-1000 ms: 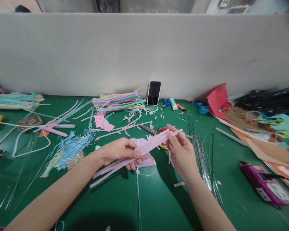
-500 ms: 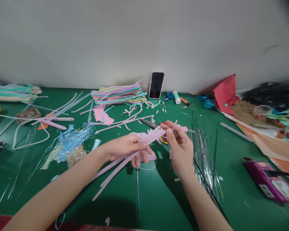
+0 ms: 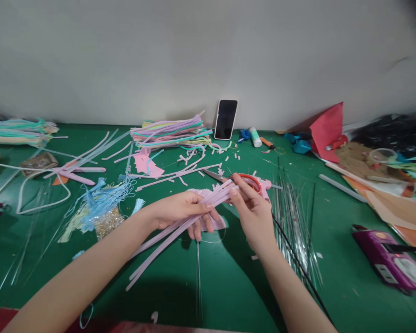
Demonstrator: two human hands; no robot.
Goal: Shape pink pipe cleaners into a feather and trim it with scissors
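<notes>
A bundle of thin lilac pipe cleaners slants across the middle of the view, lifted above the table. My left hand is closed around its middle, thumb on top, with loose tails hanging down to the left. At the upper right end, my right hand pinches the tips between thumb and fingers. Beneath my left hand lies a fuzzy lilac piece, partly hidden, with thin wires below it. Scissors with red handles rest just behind my right fingers. A pink glue gun is partly covered by that hand.
Behind lies a pile of multicoloured pipe cleaners, near a propped phone. Blue tassels are at left. Wires spread right of my right hand, with a purple device beyond. A glue stick sits at the back.
The view has tilted down. My right hand has drawn slightly left along the bundle's end, closer to my left hand. More of the scissors' red handles now shows.
</notes>
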